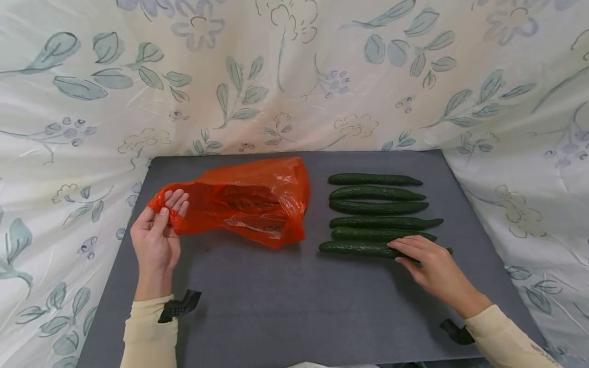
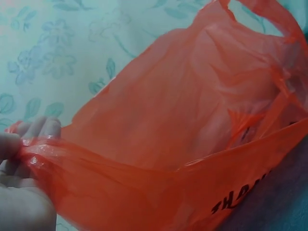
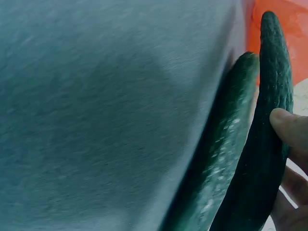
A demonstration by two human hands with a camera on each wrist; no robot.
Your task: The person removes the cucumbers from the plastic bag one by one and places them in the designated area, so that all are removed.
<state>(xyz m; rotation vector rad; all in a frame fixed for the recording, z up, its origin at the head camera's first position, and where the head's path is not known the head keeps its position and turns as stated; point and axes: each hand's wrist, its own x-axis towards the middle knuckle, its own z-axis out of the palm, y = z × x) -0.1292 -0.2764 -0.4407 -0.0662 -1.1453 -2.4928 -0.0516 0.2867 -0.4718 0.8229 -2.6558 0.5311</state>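
My left hand (image 1: 156,240) grips the gathered edge of a red plastic bag (image 1: 257,176) at the table's left side. In the left wrist view the bag (image 2: 149,120) spreads open from the fingers, with dark lettering on its near side. At the right, my right hand (image 1: 434,266) pinches the nearest of several dark green cucumbers, and this cucumber (image 1: 352,248) points toward the bag. The right wrist view has the thumb on the held cucumber (image 3: 264,149), beside a second cucumber (image 3: 216,154). The far end of the held one is partly hidden by the hand.
Further cucumbers lie in a row behind the held one, the farthest cucumber (image 1: 372,179) near the table's back edge. All rests on a grey table (image 1: 276,306). Floral cloth (image 1: 294,76) hangs behind and at both sides.
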